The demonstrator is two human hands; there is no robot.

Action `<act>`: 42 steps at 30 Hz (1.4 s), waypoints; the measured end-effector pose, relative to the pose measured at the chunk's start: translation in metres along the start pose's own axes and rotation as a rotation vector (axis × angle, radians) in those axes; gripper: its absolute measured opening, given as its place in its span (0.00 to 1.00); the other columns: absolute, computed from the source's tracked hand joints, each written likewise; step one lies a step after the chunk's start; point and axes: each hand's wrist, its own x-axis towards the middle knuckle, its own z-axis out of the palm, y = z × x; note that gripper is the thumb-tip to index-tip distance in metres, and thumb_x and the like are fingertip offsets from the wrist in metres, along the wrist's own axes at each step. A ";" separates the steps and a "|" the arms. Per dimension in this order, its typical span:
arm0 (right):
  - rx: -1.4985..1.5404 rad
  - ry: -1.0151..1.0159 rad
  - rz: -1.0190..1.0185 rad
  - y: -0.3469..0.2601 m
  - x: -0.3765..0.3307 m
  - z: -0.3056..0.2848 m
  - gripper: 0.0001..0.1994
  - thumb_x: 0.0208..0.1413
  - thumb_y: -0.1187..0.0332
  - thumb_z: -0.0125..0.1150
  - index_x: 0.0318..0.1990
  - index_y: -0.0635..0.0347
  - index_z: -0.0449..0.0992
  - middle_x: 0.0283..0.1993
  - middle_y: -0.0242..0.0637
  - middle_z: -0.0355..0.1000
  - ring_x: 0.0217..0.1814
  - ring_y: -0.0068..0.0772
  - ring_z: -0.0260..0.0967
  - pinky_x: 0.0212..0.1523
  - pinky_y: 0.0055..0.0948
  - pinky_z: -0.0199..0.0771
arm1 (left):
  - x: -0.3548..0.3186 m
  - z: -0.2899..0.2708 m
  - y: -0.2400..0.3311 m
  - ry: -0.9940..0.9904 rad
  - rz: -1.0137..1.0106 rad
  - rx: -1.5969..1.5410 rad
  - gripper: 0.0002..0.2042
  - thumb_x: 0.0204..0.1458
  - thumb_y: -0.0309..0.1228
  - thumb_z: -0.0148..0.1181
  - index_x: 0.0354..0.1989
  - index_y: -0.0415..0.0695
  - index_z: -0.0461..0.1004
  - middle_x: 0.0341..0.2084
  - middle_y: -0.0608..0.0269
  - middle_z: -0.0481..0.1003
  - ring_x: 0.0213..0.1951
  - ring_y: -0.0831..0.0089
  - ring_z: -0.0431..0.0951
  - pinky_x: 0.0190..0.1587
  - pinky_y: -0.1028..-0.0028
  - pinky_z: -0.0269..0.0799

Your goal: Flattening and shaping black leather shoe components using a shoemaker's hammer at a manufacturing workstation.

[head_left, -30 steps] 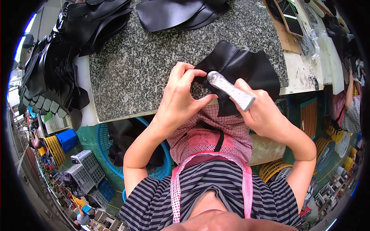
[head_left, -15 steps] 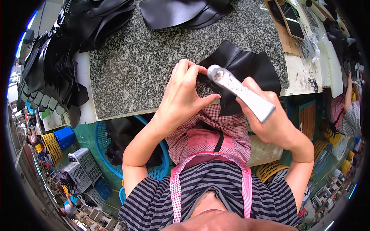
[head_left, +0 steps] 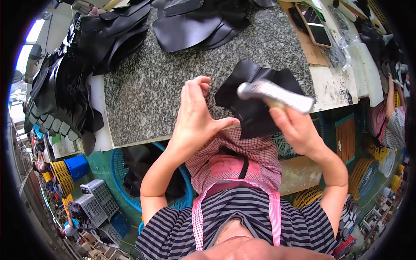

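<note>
My right hand (head_left: 296, 129) is closed around the handle of a hammer (head_left: 281, 96), its silvery head slightly blurred by motion. That head is over a black leather piece (head_left: 255, 116) with a seam line, lying at the front edge of a speckled stone slab (head_left: 143, 104). Most of the hammer's handle is hidden by its head and my fingers. Left of the leather, my left hand (head_left: 193, 108) is empty, with its thumb stretched toward the piece and its fingers loosely curved. A small gap separates those fingers from the leather's left edge.
Black leather pieces (head_left: 186, 32) lie at the slab's far side, and more are stacked (head_left: 56, 91) on the left. A phone (head_left: 318, 32) rests at the far right. Below the bench stands a blue basket (head_left: 117, 173) with black pieces. Another person (head_left: 393, 123) is at the right.
My left hand has come away from the leather's edge, toward the left. The hammer head has swung to a flatter angle in my right hand. The whole view has shifted slightly.
</note>
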 end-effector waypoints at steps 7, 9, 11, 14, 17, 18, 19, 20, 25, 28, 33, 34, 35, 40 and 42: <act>-0.012 0.339 0.378 0.023 0.002 -0.018 0.29 0.56 0.67 0.73 0.65 0.64 0.71 0.22 0.22 0.55 0.23 0.16 0.53 0.25 0.25 0.58 | 0.070 0.012 0.022 -0.322 -0.129 -0.022 0.26 0.48 0.48 0.77 0.31 0.32 0.78 0.18 0.66 0.69 0.25 0.77 0.71 0.30 0.72 0.69; -0.031 0.332 0.401 0.034 0.004 -0.016 0.33 0.53 0.66 0.76 0.65 0.64 0.71 0.22 0.23 0.57 0.23 0.17 0.54 0.24 0.26 0.59 | 0.079 0.019 0.023 -0.287 0.001 0.106 0.23 0.57 0.45 0.71 0.25 0.34 0.77 0.14 0.72 0.68 0.22 0.85 0.66 0.25 0.75 0.63; 0.006 0.269 0.411 0.029 0.008 -0.016 0.28 0.52 0.66 0.76 0.59 0.64 0.75 0.22 0.23 0.60 0.23 0.16 0.55 0.24 0.25 0.58 | 0.079 0.027 0.005 -0.324 -0.086 -0.219 0.20 0.63 0.41 0.64 0.28 0.35 0.78 0.20 0.74 0.74 0.24 0.87 0.66 0.26 0.77 0.63; 0.096 0.211 0.380 0.033 0.012 -0.017 0.17 0.54 0.68 0.76 0.49 0.61 0.79 0.22 0.16 0.57 0.24 0.09 0.51 0.24 0.20 0.50 | 0.063 0.022 0.002 -0.328 -0.246 -0.606 0.18 0.67 0.42 0.59 0.35 0.36 0.80 0.23 0.66 0.79 0.25 0.84 0.76 0.27 0.75 0.70; 0.365 0.166 0.371 0.033 0.019 -0.007 0.12 0.56 0.68 0.76 0.39 0.61 0.76 0.23 0.16 0.59 0.25 0.08 0.52 0.24 0.19 0.51 | 0.041 0.002 0.003 -0.341 -0.489 -0.997 0.17 0.68 0.43 0.58 0.45 0.40 0.80 0.32 0.66 0.83 0.29 0.85 0.80 0.33 0.81 0.78; 0.391 0.127 0.355 0.029 0.021 -0.002 0.11 0.58 0.68 0.74 0.38 0.61 0.75 0.25 0.16 0.62 0.26 0.08 0.54 0.25 0.19 0.51 | 0.032 -0.005 0.002 -0.340 -0.555 -1.079 0.17 0.68 0.43 0.58 0.46 0.40 0.80 0.33 0.66 0.83 0.29 0.84 0.81 0.34 0.80 0.79; 0.402 0.094 0.336 0.028 0.022 0.004 0.11 0.58 0.68 0.74 0.38 0.61 0.75 0.25 0.16 0.62 0.26 0.08 0.54 0.25 0.19 0.51 | 0.024 -0.011 0.001 -0.337 -0.622 -1.165 0.17 0.67 0.43 0.58 0.46 0.40 0.79 0.34 0.65 0.84 0.30 0.83 0.82 0.35 0.79 0.81; 0.454 0.071 0.308 0.029 0.023 0.013 0.10 0.59 0.69 0.73 0.38 0.61 0.76 0.25 0.17 0.63 0.26 0.08 0.54 0.26 0.18 0.52 | 0.016 -0.016 0.000 -0.311 -0.668 -1.224 0.16 0.67 0.42 0.59 0.47 0.40 0.79 0.34 0.63 0.84 0.30 0.80 0.83 0.34 0.78 0.81; 0.548 -0.035 0.235 0.015 0.030 0.045 0.09 0.59 0.70 0.72 0.36 0.60 0.75 0.23 0.17 0.63 0.24 0.09 0.54 0.24 0.20 0.53 | -0.034 -0.042 0.015 -0.013 -0.847 -1.585 0.14 0.64 0.39 0.63 0.46 0.38 0.79 0.35 0.57 0.84 0.31 0.73 0.85 0.36 0.74 0.85; 0.555 -0.130 0.210 0.006 0.033 0.066 0.09 0.60 0.69 0.71 0.35 0.60 0.75 0.23 0.18 0.62 0.25 0.10 0.55 0.25 0.21 0.54 | -0.068 -0.054 0.001 0.076 -0.774 -1.851 0.12 0.65 0.30 0.59 0.49 0.32 0.77 0.40 0.49 0.84 0.38 0.66 0.86 0.45 0.67 0.86; 0.525 -0.254 0.218 -0.009 0.035 0.095 0.09 0.61 0.69 0.69 0.32 0.60 0.75 0.23 0.17 0.62 0.25 0.11 0.54 0.26 0.22 0.55 | -0.120 -0.060 0.007 0.167 -0.528 -2.094 0.14 0.65 0.23 0.54 0.54 0.27 0.75 0.50 0.40 0.80 0.47 0.56 0.85 0.55 0.58 0.83; 0.506 -0.260 0.210 -0.010 0.035 0.100 0.09 0.61 0.69 0.69 0.32 0.60 0.75 0.22 0.18 0.62 0.25 0.11 0.55 0.25 0.22 0.55 | -0.127 -0.060 0.008 0.189 -0.442 -2.053 0.14 0.64 0.22 0.53 0.54 0.27 0.75 0.50 0.40 0.80 0.47 0.56 0.85 0.55 0.58 0.83; 0.507 -0.282 0.200 -0.012 0.036 0.103 0.09 0.61 0.69 0.69 0.32 0.60 0.75 0.22 0.18 0.62 0.25 0.11 0.55 0.25 0.22 0.55 | -0.133 -0.059 0.009 0.209 -0.359 -2.008 0.14 0.64 0.22 0.53 0.54 0.27 0.75 0.51 0.39 0.79 0.48 0.56 0.85 0.55 0.57 0.82; 0.414 -0.350 0.128 -0.015 0.033 0.125 0.09 0.63 0.67 0.68 0.33 0.60 0.75 0.24 0.15 0.61 0.25 0.09 0.53 0.25 0.20 0.51 | -0.164 -0.053 -0.031 0.139 -0.195 -2.091 0.19 0.66 0.26 0.51 0.62 0.28 0.70 0.58 0.41 0.75 0.57 0.56 0.80 0.65 0.56 0.73; 0.411 -0.375 0.142 -0.019 0.032 0.130 0.09 0.63 0.67 0.68 0.33 0.60 0.75 0.24 0.16 0.61 0.25 0.09 0.53 0.25 0.20 0.51 | -0.171 -0.053 -0.039 0.213 -0.461 -2.225 0.17 0.64 0.24 0.52 0.59 0.27 0.72 0.54 0.39 0.78 0.53 0.56 0.82 0.62 0.56 0.77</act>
